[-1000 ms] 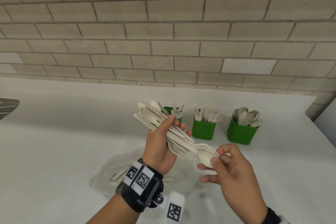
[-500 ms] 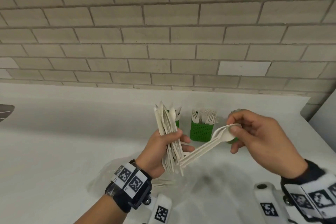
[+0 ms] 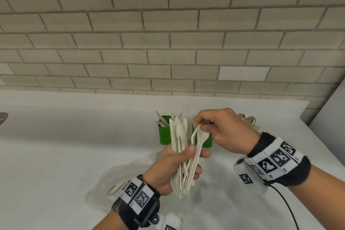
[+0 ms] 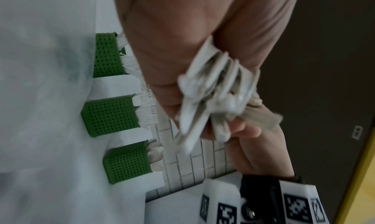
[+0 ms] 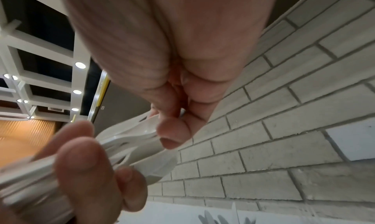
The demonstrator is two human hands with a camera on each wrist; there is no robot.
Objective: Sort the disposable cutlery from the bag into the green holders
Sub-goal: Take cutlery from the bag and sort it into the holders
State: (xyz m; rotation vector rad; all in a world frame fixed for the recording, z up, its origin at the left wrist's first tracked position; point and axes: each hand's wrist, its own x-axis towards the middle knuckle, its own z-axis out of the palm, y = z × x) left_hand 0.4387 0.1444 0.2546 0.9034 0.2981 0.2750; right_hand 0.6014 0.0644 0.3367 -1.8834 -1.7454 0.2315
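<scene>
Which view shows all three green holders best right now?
Left wrist view: the three green holders stand unobstructed in a row. In the head view, both hands cover most of them. The right wrist view shows only cutlery tips at the bottom edge.

No readable text anywhere; the wristbands (image 3: 276,158) carry only black-and-white square marker patterns.

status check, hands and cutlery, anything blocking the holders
Left hand grips cutlery bundle. Right hand pinches spoons at bundle's edge. Green holders unobstructed.
</scene>
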